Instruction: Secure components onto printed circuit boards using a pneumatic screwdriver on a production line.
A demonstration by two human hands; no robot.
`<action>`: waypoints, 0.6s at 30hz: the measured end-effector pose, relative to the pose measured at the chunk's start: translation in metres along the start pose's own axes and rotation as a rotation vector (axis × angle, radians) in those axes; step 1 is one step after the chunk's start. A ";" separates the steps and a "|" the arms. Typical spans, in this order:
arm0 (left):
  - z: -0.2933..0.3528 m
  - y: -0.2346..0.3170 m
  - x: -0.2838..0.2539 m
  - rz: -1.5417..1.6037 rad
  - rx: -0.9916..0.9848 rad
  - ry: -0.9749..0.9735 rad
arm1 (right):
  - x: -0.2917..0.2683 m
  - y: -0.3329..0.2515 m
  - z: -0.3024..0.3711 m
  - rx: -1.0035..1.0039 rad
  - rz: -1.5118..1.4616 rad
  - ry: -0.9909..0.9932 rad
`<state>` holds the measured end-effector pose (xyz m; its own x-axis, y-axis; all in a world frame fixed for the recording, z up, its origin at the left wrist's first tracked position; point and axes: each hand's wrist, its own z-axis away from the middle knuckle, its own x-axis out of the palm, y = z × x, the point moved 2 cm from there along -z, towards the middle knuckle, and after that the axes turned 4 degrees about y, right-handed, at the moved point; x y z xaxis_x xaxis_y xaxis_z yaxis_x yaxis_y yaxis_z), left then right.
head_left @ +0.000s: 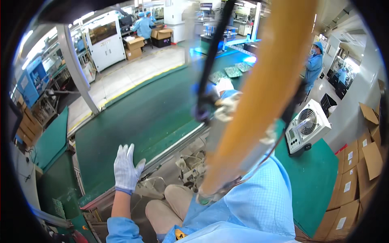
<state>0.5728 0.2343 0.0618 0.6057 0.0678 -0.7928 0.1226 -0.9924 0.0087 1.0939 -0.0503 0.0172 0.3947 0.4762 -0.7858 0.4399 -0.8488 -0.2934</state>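
My left hand point(129, 168), in a white striped glove, rests at the near edge of a green conveyor belt point(133, 117). Its fingers are spread and hold nothing. Farther off, my right hand point(224, 86), also white-gloved, reaches across the belt beside several green circuit boards point(233, 72). A dark upright bar and a large blurred orange-yellow shape point(263, 89) close to the camera cover much of my right arm. The fingers of that hand are too small and partly covered, so its grip does not show.
A white fan unit point(308, 126) stands on a green tabletop point(316, 174) to the right. Cardboard boxes point(350, 182) are stacked beyond it. Hoses and metal fittings point(190, 166) sit under the belt's edge. One co-worker point(314, 65) stands at the far right.
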 end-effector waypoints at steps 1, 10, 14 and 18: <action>0.041 -0.028 -0.028 -0.163 -0.109 -0.079 | -0.031 -0.125 0.031 0.207 -0.163 -0.116; 0.128 -0.106 0.050 0.536 -0.387 -0.236 | -0.024 -0.047 -0.011 0.496 -0.068 -0.304; 0.057 -0.056 0.031 0.434 -0.420 -0.132 | 0.008 -0.023 -0.026 0.574 -0.054 -0.275; 0.055 -0.052 0.016 0.018 -0.254 -0.433 | 0.064 -0.010 -0.047 0.305 0.062 -0.218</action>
<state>0.5327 0.2818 0.0152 0.2343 -0.0507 -0.9708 0.3354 -0.9331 0.1297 1.1527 -0.0004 -0.0041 0.2179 0.3898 -0.8947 0.1471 -0.9194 -0.3648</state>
